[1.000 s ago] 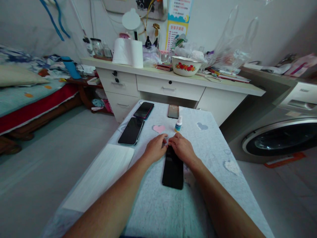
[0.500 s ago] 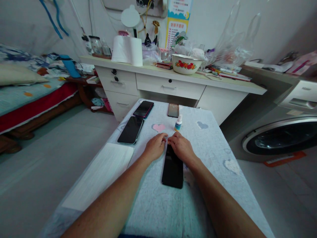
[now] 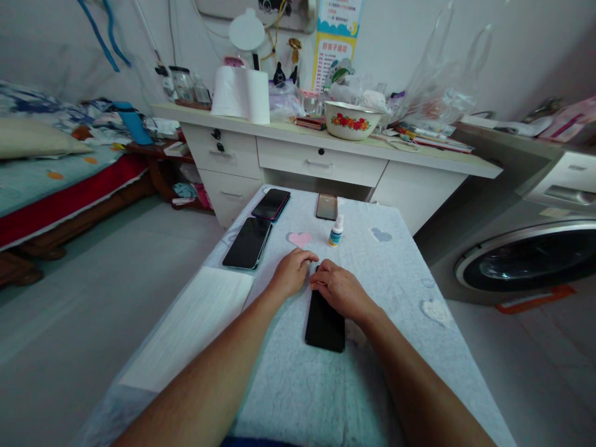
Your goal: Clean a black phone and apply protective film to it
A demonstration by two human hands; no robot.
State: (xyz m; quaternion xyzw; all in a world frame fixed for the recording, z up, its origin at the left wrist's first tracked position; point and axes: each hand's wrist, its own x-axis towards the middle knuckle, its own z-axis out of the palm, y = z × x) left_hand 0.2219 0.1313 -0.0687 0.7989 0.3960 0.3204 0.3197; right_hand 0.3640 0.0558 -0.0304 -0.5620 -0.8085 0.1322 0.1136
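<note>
A black phone (image 3: 325, 326) lies face up on the cloth-covered table (image 3: 400, 292), its far end under my hands. My left hand (image 3: 292, 272) rests beside the phone's far left corner with fingers curled down. My right hand (image 3: 339, 288) lies over the phone's far half, fingers bent and pinched at its left edge. A small white dropper bottle (image 3: 335, 231) stands just beyond my hands. Whether either hand holds anything small is hidden.
Three more phones lie further off: a large dark one (image 3: 247, 243), a red-edged one (image 3: 270, 204) and a brownish one (image 3: 326, 207). A white cloth (image 3: 186, 326) lies at the left. A desk (image 3: 321, 158) stands behind, a washing machine (image 3: 526, 248) on the right, a bed (image 3: 51, 180) on the left.
My right hand has slid back towards me and leftwards over the phone, covering more of it. My left hand stays almost where it was.
</note>
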